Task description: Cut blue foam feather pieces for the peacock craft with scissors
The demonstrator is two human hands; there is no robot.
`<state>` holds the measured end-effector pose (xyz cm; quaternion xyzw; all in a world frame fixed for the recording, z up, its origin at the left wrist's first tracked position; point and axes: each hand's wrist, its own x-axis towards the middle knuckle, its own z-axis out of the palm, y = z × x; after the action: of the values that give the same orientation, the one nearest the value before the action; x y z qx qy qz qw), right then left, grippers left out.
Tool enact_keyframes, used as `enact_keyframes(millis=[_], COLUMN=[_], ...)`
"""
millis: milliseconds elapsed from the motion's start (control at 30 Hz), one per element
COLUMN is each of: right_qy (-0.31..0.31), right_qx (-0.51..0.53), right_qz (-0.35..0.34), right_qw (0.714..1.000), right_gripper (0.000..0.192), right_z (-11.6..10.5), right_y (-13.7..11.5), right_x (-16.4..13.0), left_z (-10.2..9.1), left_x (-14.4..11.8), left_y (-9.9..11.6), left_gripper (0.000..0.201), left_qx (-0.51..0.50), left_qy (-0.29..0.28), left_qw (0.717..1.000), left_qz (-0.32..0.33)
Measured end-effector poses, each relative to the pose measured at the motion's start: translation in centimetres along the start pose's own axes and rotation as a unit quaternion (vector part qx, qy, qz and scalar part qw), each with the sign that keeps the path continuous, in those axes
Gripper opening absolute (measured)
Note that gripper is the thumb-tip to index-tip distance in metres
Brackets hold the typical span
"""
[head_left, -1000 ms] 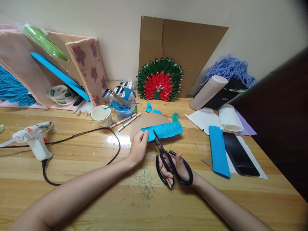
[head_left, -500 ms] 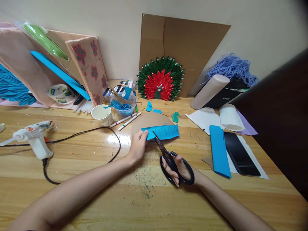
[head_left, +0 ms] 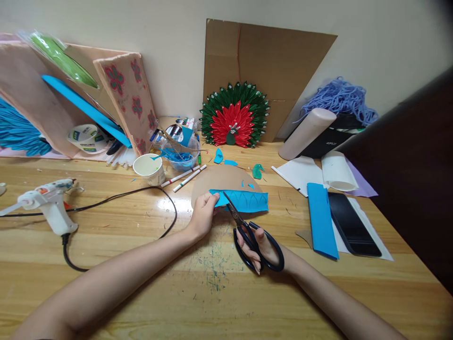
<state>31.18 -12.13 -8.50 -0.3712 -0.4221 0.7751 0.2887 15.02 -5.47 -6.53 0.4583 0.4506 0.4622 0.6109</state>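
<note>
Between thumb and fingers, my left hand (head_left: pixel 204 213) pinches the left end of a blue paper strip (head_left: pixel 249 201) marked with curved pencil lines. My right hand (head_left: pixel 260 248) is closed in the handles of black scissors (head_left: pixel 244 226). Their blades point up and left and cross the strip just right of my left fingertips. Beneath the strip lies a round piece of brown cardboard (head_left: pixel 226 176). Small blue scraps (head_left: pixel 250 186) rest on the cardboard, beyond the strip.
At left lies a white glue gun (head_left: pixel 49 203) with its black cord looping toward my left wrist. A paper cup (head_left: pixel 150 171) and markers (head_left: pixel 189 178) stand behind. A red-green peacock craft (head_left: pixel 234 120) leans on cardboard. Folded blue paper (head_left: pixel 322 221) and a phone (head_left: pixel 354 224) lie right.
The strip's right end has swung down toward me, and small blue scraps now show on the cardboard. Both hands keep nearly the same place; the scissors still cross the strip.
</note>
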Motion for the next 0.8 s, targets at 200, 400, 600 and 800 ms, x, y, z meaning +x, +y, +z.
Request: enact_keyframes(millis=[200, 400, 600, 800], right_qy=[0.000, -0.011, -0.018, -0.001], right_qx=[-0.051, -0.066, -0.047, -0.054], right_qz=[-0.037, -0.016, -0.011, -0.025], right_qw=[0.998, 0.998, 0.999, 0.998], right_gripper=[0.070, 0.075, 0.077, 0.073], right_z=[0.3, 0.1, -0.2, 0.5], right_y=[-0.9, -0.6, 0.3, -0.1], right_x=[-0.3, -0.5, -0.6, -0.5], left_z=[0.0, 0.1, 0.0, -0.1], left_x=[-0.2, -0.1, -0.1, 0.0], left_y=[0.7, 0.2, -0.2, -0.3], left_gripper=[0.037, 0.036, 0.037, 0.037], left_qx=[0.018, 0.005, 0.019, 0.012], left_qy=[-0.001, 0.017, -0.016, -0.016], left_qw=[1.000, 1.000, 1.000, 1.000], left_qz=[0.000, -0.002, 0.013, 0.012])
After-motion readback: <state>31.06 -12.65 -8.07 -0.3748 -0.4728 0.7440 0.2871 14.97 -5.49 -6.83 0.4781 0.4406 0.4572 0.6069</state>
